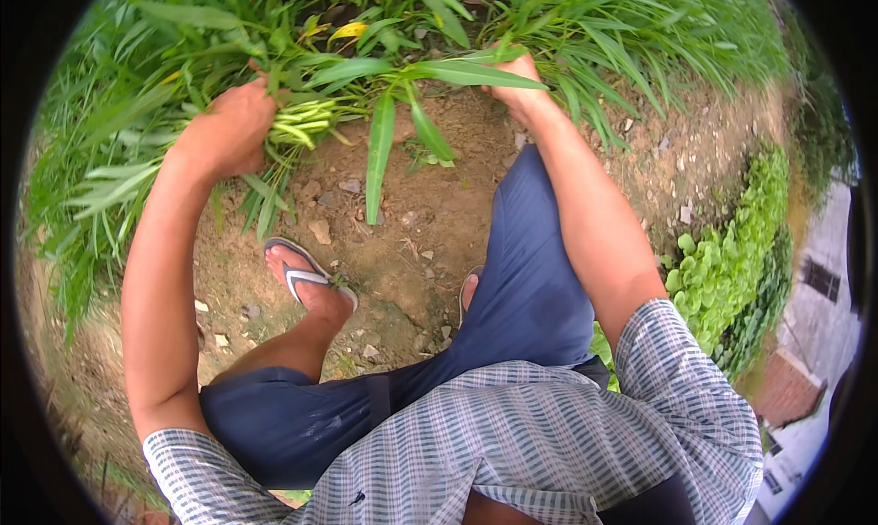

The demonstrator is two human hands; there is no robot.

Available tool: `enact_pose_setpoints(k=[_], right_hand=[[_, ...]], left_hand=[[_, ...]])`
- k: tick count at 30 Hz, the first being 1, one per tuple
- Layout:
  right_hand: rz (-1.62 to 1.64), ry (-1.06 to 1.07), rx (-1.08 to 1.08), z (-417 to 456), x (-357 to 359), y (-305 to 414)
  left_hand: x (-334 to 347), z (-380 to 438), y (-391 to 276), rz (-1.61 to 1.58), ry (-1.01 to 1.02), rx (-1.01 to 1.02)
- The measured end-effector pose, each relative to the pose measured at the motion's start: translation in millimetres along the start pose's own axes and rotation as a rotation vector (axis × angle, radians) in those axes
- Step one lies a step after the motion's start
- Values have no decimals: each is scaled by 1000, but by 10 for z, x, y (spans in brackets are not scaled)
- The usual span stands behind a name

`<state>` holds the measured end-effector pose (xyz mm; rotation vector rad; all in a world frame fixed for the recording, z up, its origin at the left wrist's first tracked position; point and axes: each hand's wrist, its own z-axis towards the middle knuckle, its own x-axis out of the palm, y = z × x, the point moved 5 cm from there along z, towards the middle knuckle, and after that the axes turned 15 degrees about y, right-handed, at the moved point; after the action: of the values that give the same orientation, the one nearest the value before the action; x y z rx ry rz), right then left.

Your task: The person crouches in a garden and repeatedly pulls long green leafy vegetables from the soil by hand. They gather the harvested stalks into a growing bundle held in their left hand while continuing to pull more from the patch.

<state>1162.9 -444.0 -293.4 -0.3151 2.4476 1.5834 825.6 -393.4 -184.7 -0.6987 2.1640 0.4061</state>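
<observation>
My left hand (236,127) is closed around a bundle of cut leafy green stems (302,121). The pale cut ends point right, while long narrow leaves (123,182) hang out on the left. At the edge of the growing plants, my right hand (511,79) reaches in among the leaves (473,73); its fingers are partly hidden behind them, and what they grip cannot be told. Between the hands, a leafy shoot (401,79) spreads its long leaves over bare soil.
A dense bed of long-leaved plants (645,31) runs across the top. Stony brown soil (398,257) lies around my sandalled feet (309,274). Rounder-leaved light green plants (727,257) grow at the right, beside a paved surface (823,305) and a brick structure (789,388).
</observation>
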Motion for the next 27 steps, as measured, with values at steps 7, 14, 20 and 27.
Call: enact_pose_setpoints(k=[7, 14, 20, 27], right_hand=[[-850, 241, -23, 124, 333, -45], [-788, 289, 79, 186, 651, 66], [-780, 300, 51, 202, 844, 226], [-816, 283, -150, 377, 885, 181]], left_hand=[[59, -49, 169, -55, -28, 31], [128, 16, 248, -51, 14, 70], [183, 3, 276, -68, 37, 65], [133, 10, 213, -50, 7, 66]])
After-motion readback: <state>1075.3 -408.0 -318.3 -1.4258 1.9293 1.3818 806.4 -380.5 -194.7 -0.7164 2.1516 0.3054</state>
